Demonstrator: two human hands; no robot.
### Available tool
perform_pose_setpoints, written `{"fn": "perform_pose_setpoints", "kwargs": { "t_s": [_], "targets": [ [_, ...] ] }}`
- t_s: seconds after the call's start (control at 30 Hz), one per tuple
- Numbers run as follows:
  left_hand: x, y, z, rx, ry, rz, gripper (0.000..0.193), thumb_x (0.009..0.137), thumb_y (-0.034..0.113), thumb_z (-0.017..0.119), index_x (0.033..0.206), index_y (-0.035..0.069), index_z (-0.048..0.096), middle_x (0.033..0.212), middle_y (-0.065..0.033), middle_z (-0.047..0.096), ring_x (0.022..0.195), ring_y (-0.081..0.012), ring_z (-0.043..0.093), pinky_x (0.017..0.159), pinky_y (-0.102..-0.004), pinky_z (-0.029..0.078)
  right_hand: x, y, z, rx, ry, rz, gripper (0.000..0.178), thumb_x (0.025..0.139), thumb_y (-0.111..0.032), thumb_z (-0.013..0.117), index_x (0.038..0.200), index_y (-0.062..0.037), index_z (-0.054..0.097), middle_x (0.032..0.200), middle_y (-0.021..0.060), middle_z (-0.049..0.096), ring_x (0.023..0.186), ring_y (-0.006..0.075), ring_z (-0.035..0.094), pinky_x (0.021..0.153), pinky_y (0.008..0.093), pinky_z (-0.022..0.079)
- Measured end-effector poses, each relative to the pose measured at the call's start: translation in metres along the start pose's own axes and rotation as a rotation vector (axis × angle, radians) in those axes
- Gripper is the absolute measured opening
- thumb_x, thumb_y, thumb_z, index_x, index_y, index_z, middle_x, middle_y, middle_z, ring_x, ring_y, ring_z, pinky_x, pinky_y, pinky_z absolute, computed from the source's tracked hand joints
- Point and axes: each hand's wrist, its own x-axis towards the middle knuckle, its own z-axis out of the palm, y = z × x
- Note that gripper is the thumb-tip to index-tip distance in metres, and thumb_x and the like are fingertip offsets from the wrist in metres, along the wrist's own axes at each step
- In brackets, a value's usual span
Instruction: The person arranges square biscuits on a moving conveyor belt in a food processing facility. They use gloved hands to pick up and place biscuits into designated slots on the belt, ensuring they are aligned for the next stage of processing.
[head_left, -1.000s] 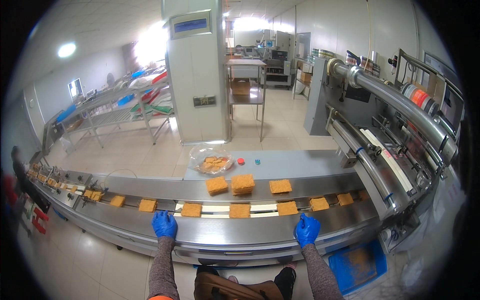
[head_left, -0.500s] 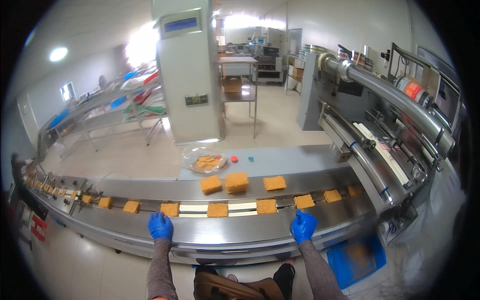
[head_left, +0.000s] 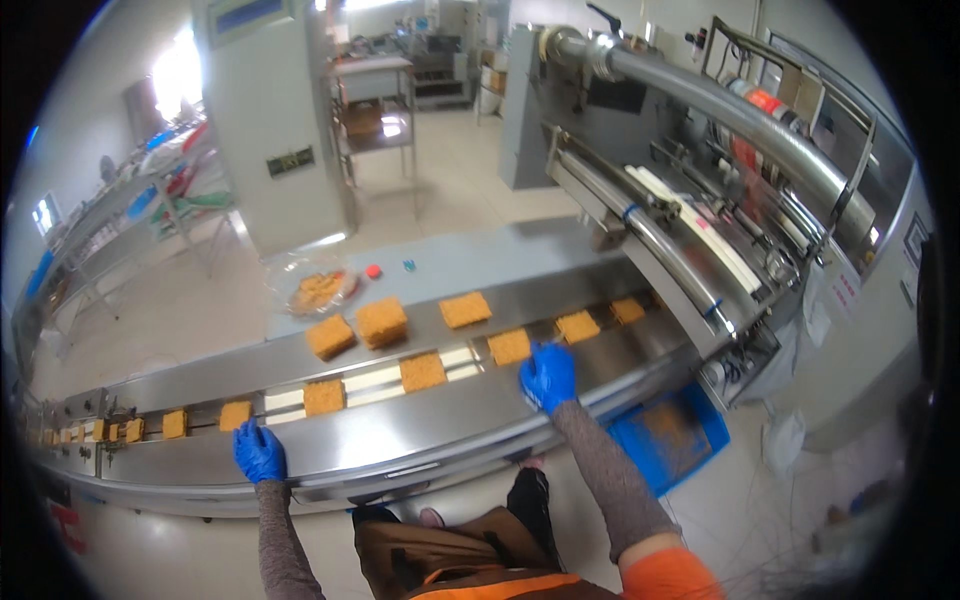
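My left hand, in a blue glove, is at the front edge of the steel conveyor. Its loosely bent fingers are apart and reach up to a square orange-brown crumbly slab; whether they touch it I cannot tell. Over the belt's near side on the right, my gloved right hand has its fingers partly extended, nothing held. It is close beside another slab, with one more slab just beyond. Further slabs lie spaced in a row along the belt.
Behind the belt stand stacked slabs and a lower pile. A clear plastic bag of broken pieces lies by a red cap. Roller machinery rises at right; a blue crate sits on the floor below.
The view has swung to the right. The row of slabs has shifted along the belt relative to the stacks. Both hands have loosened from fists, and their fingers now reach toward the slabs.
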Motion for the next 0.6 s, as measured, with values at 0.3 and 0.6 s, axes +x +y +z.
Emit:
{"fn": "perform_pose_setpoints", "kwargs": {
  "t_s": [0.3,0.6],
  "targets": [
    [-0.001,0.021,-0.012,-0.132,-0.065,-0.006,0.025,0.091,0.012,0.059,0.112,0.001,0.069,0.114,-0.0199,0.068,0.107,-0.0374,0.064,0.095,-0.0440,0.050,0.045,0.052,0.015,-0.025,-0.259,0.369,0.058,0.086,-0.042,0.065,0.122,0.0033,0.060,0.115,0.0287,0.065,0.109,0.0429,0.061,0.093,0.0509,0.048],
    [0.000,0.021,-0.008,-0.087,-0.068,0.015,0.026,0.090,0.013,0.061,0.112,0.002,0.070,0.114,-0.0195,0.069,0.107,-0.0372,0.065,0.095,-0.0437,0.050,0.053,0.044,0.030,-0.141,-0.067,0.095,0.037,0.087,-0.029,0.066,0.110,-0.0004,0.064,0.102,0.0228,0.067,0.093,0.0392,0.066,0.081,0.0498,0.052]
  ]
}}
